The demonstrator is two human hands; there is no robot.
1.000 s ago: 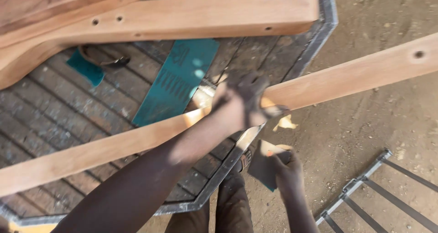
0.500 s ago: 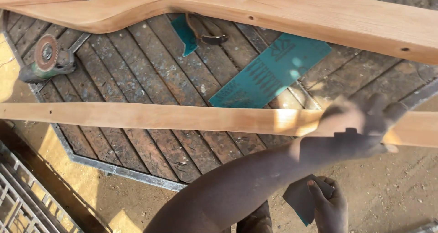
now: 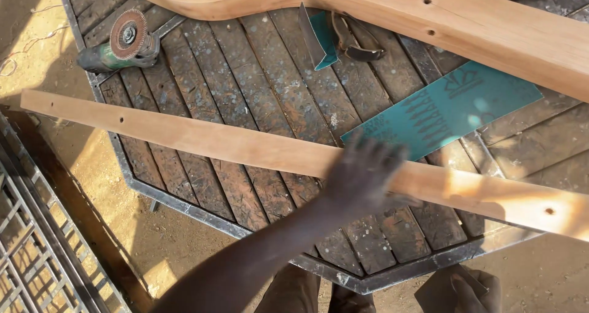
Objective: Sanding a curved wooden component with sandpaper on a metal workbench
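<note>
Pressed flat, fingers spread, the left hand [image 3: 362, 175] lies on the long wooden slat [image 3: 202, 140]; nothing is pinched, the palm bears down on the top face, and the blur makes it impossible to tell whether a pad or sheet sits beneath it. The right hand [image 3: 472, 290] is held low beside the table's near edge, closed on a dark folded sheet [image 3: 440, 291], probably abrasive paper.

The slat is laid across the table [image 3: 184, 209], its one end overhanging the rim at the picture's left, the other running out of view at the right. A small hole [image 3: 548, 211] is seen near the right end.

Step judged: hand-smoothing or checking of the slat's top face. The next move would call for steady pressure along the grain, with the slat kept from sliding on the planks.

Just beyond the slat a teal sheet of sandpaper [image 3: 448, 107] is spread. Farther off, a broad curved wooden piece [image 3: 491, 34] with drilled holes is laid across the far side; a smaller teal piece [image 3: 324, 40] and dark pincers [image 3: 353, 40] lie near it. An angle grinder [image 3: 119, 43] rests at the far left corner.

The table top is made of worn dark planks in a metal frame. Sandy ground is seen around it, and a metal grille [image 3: 43, 258] lies at the left.
</note>
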